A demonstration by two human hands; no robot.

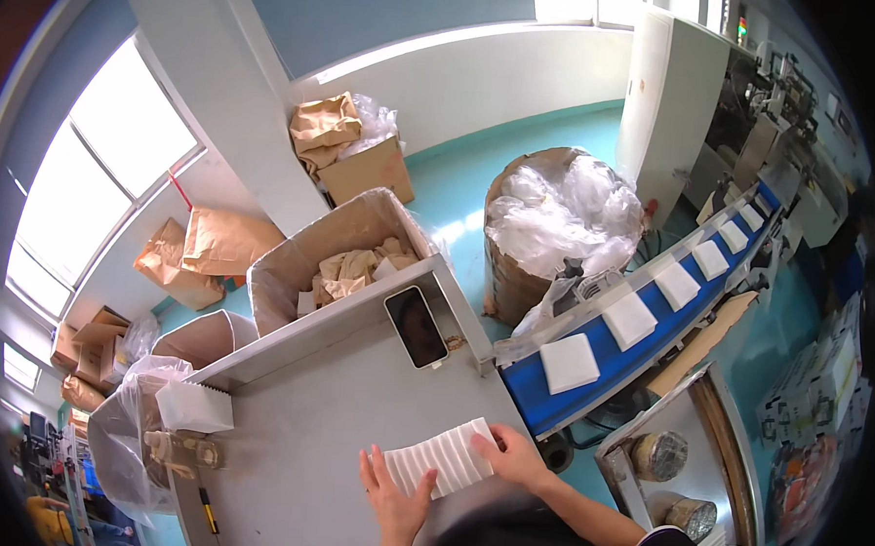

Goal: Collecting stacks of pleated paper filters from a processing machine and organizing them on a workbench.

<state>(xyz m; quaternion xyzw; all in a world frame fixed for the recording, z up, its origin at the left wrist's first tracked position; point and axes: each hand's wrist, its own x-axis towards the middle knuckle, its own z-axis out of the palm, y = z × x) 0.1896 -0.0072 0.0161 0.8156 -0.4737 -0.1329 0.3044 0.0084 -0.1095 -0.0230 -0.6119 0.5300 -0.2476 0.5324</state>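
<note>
A row of several thin white square pads (441, 458) lies stacked side by side on the grey table (314, 414). My left hand (395, 501) presses against the near left end of the row, fingers spread. At the row's right end my right hand (514, 454) rests with its fingers on the last pads. Between them the two hands squeeze the row together. More white square pads (569, 363) ride in a line on the blue conveyor belt (650, 321) to the right.
A second white pad stack (194, 407) stands at the table's left, a dark phone (417, 326) leans on the back ledge. Cardboard boxes of brown paper (346, 254), a drum of clear plastic (562, 215), tape rolls (660, 455) and a bagged bin (123, 435) surround the table.
</note>
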